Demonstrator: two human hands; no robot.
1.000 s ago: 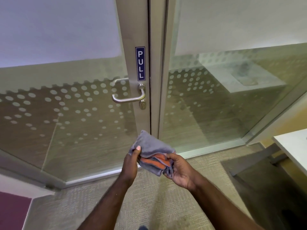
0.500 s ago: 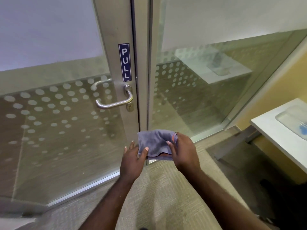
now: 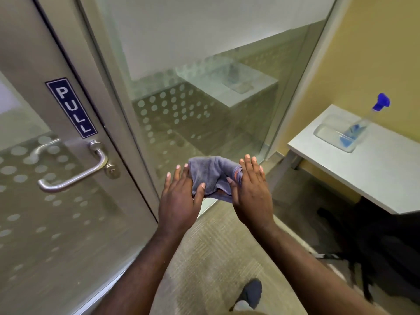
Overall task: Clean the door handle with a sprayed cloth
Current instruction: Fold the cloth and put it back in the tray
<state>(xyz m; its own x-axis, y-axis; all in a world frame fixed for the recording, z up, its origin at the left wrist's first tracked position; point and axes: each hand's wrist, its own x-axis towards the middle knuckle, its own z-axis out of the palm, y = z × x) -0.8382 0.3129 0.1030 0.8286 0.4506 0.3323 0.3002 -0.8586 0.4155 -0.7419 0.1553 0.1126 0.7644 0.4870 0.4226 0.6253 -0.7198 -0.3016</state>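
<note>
At the centre of the frame both hands hold the cloth [image 3: 210,176], a grey piece with an orange edge showing at its right side. The left hand [image 3: 179,198] has its grip closed on the cloth's left part, thumb on top and fingers spread beneath and behind it. The right hand [image 3: 251,192] presses against the cloth's right end with fingers nearly straight, thumb on the near face; it pinches the fabric loosely rather than clenching it. The cloth is bunched between the two palms, held in the air above the carpet, in front of the glass panel.

To the left of the frame, well apart from the hands, the door handle [image 3: 75,173] sits on the door [image 3: 34,64] just below a blue PULL sign [image 3: 71,108]. Nothing touches it.

At the right of the frame a spray bottle [image 3: 363,123] with a blue nozzle stands tilted in a clear tray [image 3: 327,130] on the white tabletop [image 3: 375,173], away from either hand.

Judging from this, the task is at its early stage: the cloth is in hand and being readied. Whether it is already damp cannot be told from the fabric, though the view facing toward the bottle suggests spraying is likely still to come. Wiping the handle remains entirely undone.
</note>
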